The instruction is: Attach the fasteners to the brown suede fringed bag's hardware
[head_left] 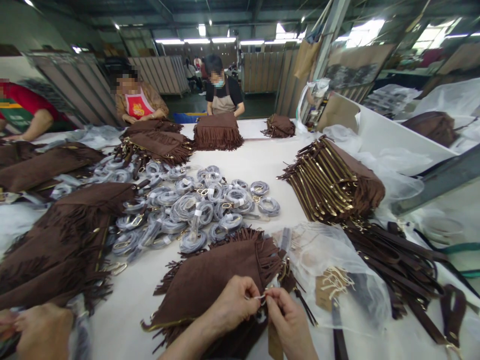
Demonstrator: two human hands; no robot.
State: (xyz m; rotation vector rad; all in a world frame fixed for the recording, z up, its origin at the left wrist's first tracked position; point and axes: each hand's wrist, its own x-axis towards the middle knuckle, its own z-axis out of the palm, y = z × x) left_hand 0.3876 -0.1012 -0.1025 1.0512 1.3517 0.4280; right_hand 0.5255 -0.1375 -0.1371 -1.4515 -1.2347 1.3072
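Observation:
A brown suede fringed bag [210,280] lies on the white table [258,160] right in front of me. My left hand [234,302] rests on the bag with its fingers pinched on a thin white string [258,297]. My right hand [287,320] pinches the same string from the other side, close to the bag's gold clasp. A tan paper tag [275,342] hangs below my right hand. Both hands meet at the bag's upper right corner.
Several wrapped coiled straps [195,210] lie mid-table. Stacks of fringed bags sit at left [71,240], right [333,182] and far [217,131]. A clear plastic bag of tags [333,280] and dark straps [397,260] lie to the right. Another person's hand [43,330] is at bottom left; co-workers sit opposite.

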